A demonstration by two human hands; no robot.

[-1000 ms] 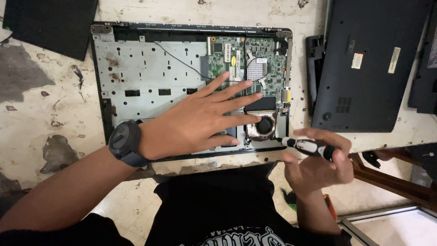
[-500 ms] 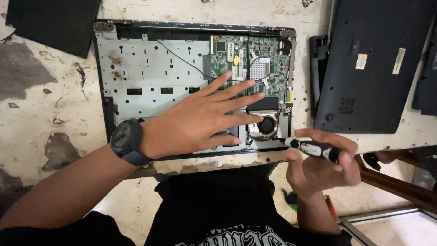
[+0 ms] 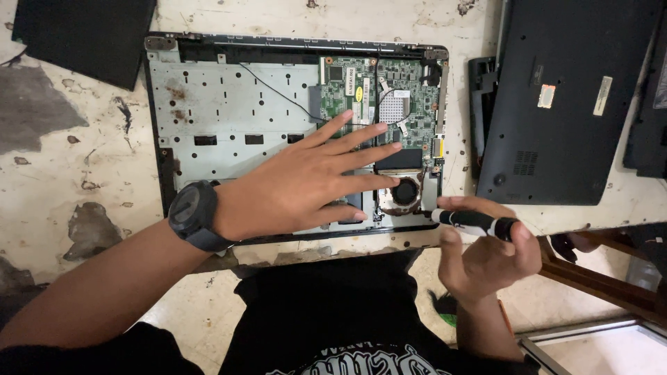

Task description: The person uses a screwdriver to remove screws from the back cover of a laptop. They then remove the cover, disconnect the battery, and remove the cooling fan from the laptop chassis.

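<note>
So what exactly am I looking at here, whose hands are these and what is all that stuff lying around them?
This is one picture from a camera worn on a person's head, looking down at their own two bare hands. There is no machine doing the work.

On a worn, stained table lies an opened laptop: you see its grey metal inner frame, a green circuit board and a small round fan.

The left hand, with a black wristwatch, lies flat and spread on the laptop. The right hand holds a black and white screwdriver at the laptop's near right corner, beside the fan.

To the right lies a dark laptop cover, and a black panel sits at top left.
</note>
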